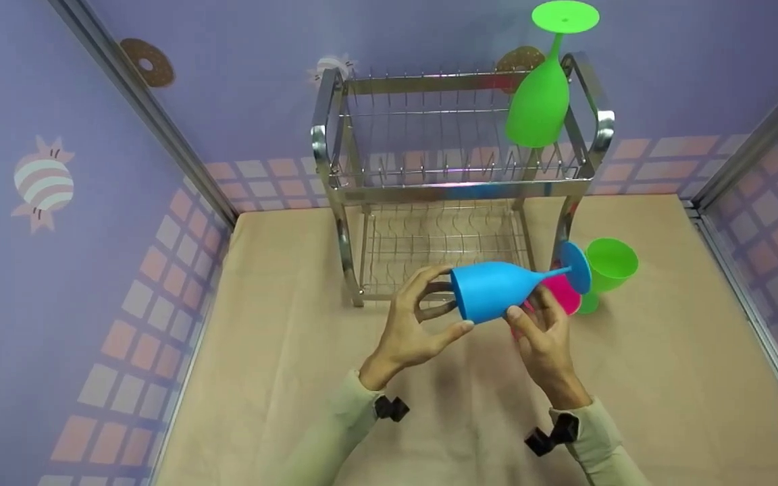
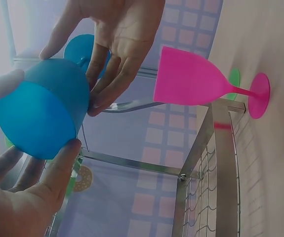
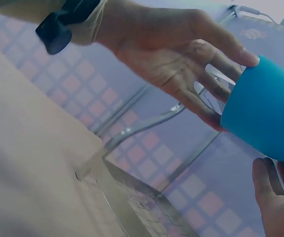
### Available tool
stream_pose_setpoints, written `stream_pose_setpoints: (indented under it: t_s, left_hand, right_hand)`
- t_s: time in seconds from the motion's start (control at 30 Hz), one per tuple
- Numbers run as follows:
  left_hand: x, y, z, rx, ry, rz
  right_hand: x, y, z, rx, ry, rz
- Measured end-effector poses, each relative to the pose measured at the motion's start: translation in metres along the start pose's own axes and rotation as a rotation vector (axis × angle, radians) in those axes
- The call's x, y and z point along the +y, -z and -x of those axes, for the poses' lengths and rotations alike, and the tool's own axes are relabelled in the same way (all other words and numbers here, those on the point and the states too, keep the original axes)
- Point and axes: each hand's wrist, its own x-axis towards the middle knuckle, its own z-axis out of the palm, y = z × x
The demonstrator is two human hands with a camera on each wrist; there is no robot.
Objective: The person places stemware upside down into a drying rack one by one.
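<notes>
A blue wine goblet [image 1: 492, 290] lies sideways in the air between both hands, its rim to the left and its round foot to the right. My left hand [image 1: 412, 327] holds it at the rim, thumb at the near side and fingers at the far side. My right hand [image 1: 550, 347] pinches the lower bowl near the stem, thumb in front and fingers behind. In the left wrist view, the open mouth of the blue goblet [image 2: 38, 121] faces the camera. Behind the right hand stands a pink goblet [image 2: 191, 79], upright on the table.
A two-tier metal dish rack [image 1: 463, 192] stands against the back wall. One green goblet [image 1: 539, 104] sits upside down at the right of its upper tier. Another green goblet [image 1: 610, 263] stands upright right of the rack. Patterned walls enclose the beige-covered table [image 1: 281, 378].
</notes>
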Motion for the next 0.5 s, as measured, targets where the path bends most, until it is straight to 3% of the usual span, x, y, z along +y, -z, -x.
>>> stream_pose_setpoints:
  t_s: [0.17,0.5]
  left_hand:
    - [0.0004,-0.0031,-0.0011,0.001,-0.012,0.0]
    - [0.0001,-0.0062,-0.0032,0.015,-0.032,-0.006]
  right_hand:
    - [-0.0023,-0.0037,-0.0003,0.01,-0.062,-0.096]
    - [-0.0009,-0.0075,-0.0042,0.035,-0.096,-0.152]
